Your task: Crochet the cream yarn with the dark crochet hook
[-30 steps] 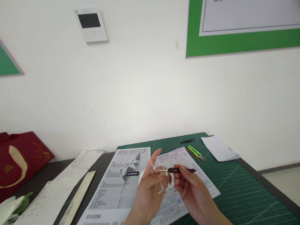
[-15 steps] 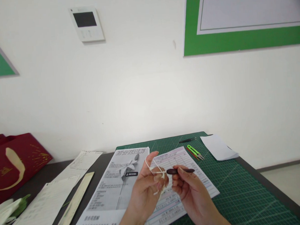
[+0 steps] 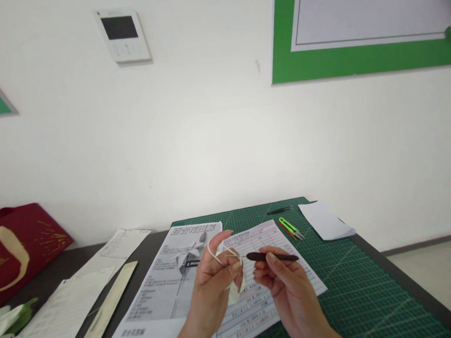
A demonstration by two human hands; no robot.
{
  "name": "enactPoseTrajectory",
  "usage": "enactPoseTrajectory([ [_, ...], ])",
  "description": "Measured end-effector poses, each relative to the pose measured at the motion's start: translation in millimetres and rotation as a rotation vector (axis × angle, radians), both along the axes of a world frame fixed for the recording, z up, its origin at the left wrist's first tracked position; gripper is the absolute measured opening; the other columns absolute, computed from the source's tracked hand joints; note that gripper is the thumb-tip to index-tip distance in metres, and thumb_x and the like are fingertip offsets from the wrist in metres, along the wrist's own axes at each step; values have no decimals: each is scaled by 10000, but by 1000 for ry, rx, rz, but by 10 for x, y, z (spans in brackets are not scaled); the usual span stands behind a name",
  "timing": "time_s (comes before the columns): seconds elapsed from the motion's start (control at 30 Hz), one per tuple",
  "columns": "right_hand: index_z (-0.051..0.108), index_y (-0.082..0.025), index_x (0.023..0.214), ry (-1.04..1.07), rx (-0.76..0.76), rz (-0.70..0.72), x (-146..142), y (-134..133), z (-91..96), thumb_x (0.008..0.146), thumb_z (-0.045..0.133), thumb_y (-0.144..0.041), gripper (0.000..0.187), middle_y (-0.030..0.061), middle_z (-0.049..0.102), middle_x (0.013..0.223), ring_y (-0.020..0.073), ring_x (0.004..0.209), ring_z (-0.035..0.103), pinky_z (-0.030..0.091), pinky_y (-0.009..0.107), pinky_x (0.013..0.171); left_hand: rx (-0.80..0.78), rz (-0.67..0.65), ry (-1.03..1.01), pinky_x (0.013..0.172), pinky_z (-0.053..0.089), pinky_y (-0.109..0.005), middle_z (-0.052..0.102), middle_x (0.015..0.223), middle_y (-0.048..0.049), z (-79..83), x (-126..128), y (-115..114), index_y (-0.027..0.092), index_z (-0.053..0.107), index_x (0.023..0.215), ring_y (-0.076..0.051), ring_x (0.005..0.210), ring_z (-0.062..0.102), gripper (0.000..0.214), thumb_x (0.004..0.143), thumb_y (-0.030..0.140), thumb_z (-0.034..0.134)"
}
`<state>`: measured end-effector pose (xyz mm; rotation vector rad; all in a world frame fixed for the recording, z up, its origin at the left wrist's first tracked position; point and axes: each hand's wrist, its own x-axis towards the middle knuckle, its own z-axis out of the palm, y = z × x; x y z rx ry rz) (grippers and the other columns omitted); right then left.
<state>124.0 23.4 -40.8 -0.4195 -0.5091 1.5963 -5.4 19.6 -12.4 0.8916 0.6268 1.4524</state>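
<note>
My left hand [image 3: 215, 279] pinches a small piece of off-white crochet work [image 3: 236, 289] between thumb and fingers. White yarn [image 3: 214, 254] loops round its raised index finger. In my right hand [image 3: 284, 278] a crochet hook [image 3: 264, 257] with a dark brown handle is held between thumb and fingers, pointing left. The hook's thin metal end meets the yarn at my left fingertips; its very tip is hard to make out. Both hands are above a printed sheet with lined tables [image 3: 266, 237].
Beneath lies a green cutting mat [image 3: 350, 283]. Green thread snips [image 3: 290, 227], dark tweezers [image 3: 279, 210] and white paper [image 3: 325, 222] lie at its far side. Leftward are a printed flower sheet [image 3: 152, 292], a ruler-like strip [image 3: 108, 306], handwritten pages [image 3: 63, 315] and a red bag [image 3: 27, 247].
My right hand has drawn the hook slightly back, so less of its metal end shows past the yarn. My left hand has turned, showing more of the crochet piece. The view has shifted slightly.
</note>
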Motion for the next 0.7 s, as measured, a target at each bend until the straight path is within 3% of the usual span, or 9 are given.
enactPoseTrajectory([
  [0.37, 737, -213, 858, -414, 171, -365, -40, -141, 1, 747, 699, -236, 120, 62, 752, 780, 190, 646, 707, 596, 291, 621, 138, 189, 142, 523, 340, -247, 513, 557, 49, -73, 72, -7, 262, 555, 1139, -109, 516, 462, 381, 771, 186, 620],
  [0.5, 751, -269, 900, -665, 462, -562, -44, -211, -14, 746, 659, -114, 238, 88, 752, 862, 241, 768, 700, 574, 337, 686, 117, 285, 176, 532, 344, -236, 545, 572, 36, -28, 104, -40, 256, 588, 1104, -112, 537, 472, 366, 758, 147, 636],
  [0.6, 716, -293, 1000, -794, 694, -569, 1, -219, -23, 712, 632, -7, 414, 101, 735, 986, 272, 871, 689, 564, 358, 742, -48, 131, -102, 523, 344, -212, 511, 525, 51, 46, 81, -53, 268, 537, 1195, -91, 488, 424, 483, 745, 104, 605],
  [0.7, 713, -294, 1006, -759, 724, -480, 23, -184, -4, 726, 612, 14, 429, 96, 728, 1011, 266, 888, 688, 565, 362, 766, -176, -69, -341, 517, 349, -191, 476, 485, 52, 76, 35, -37, 200, 538, 1233, -68, 448, 372, 568, 690, 38, 565],
])
